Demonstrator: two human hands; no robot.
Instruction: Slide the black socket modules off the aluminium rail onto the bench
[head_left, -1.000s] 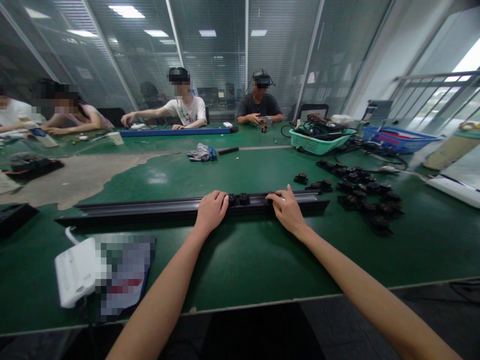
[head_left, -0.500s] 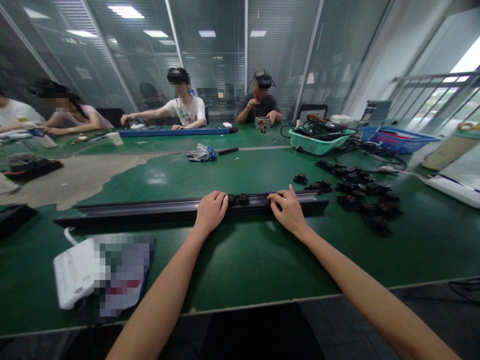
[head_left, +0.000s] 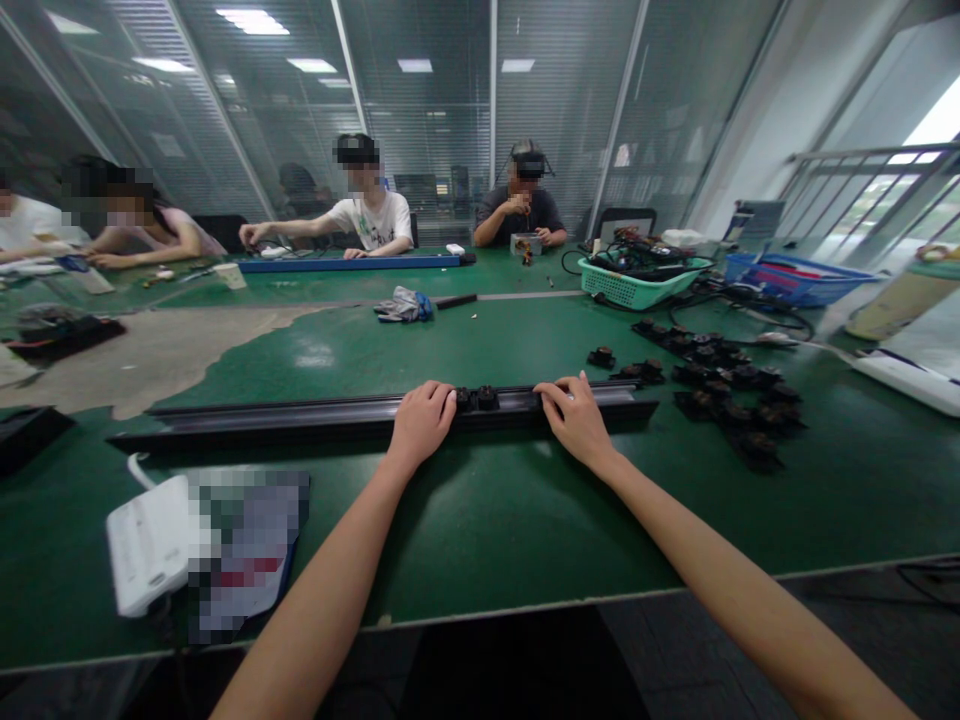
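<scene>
In the head view, a long black rail (head_left: 300,413) is laid roughly along the table's (head_left: 480,560) near edge, set back from it, and is touched by the left hand (head_left: 422,415) and the right hand (head_left: 574,412), fingers bent (whether anything is clamped cannot be told), with two small black modules (head_left: 487,398) seated between them.

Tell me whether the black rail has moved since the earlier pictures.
No: the black rail shows no visible shift either way against the white box on the table.
</scene>
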